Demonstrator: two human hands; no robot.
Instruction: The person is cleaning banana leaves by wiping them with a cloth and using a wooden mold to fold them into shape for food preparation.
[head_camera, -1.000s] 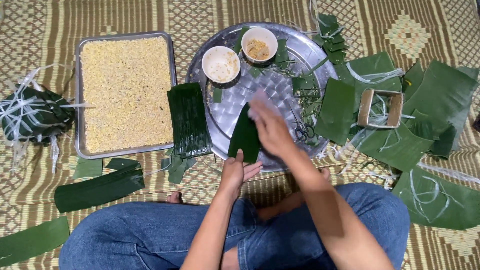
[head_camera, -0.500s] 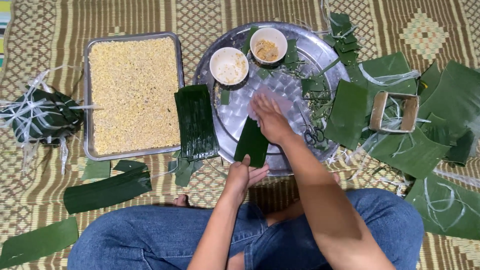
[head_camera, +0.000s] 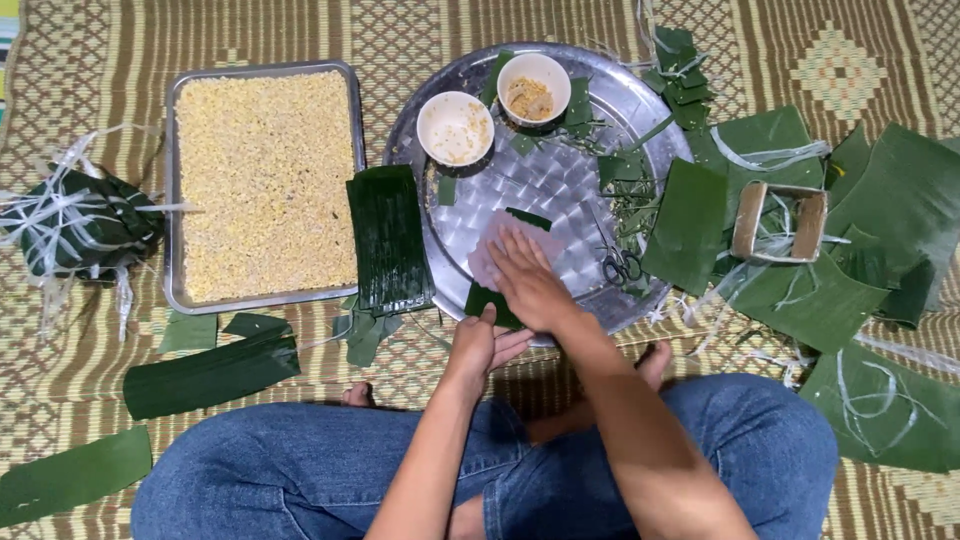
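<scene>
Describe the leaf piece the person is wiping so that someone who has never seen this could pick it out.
Start at the round silver tray in the middle of the woven mat. At its near rim a dark green leaf strip lies slanted, the left hand pinning its near end and the right hand pressing a pale cloth on it. Unlike the ribbed leaf stack to its left, it is single and partly covered.

blue jeans, bare forearms, bare feet
</scene>
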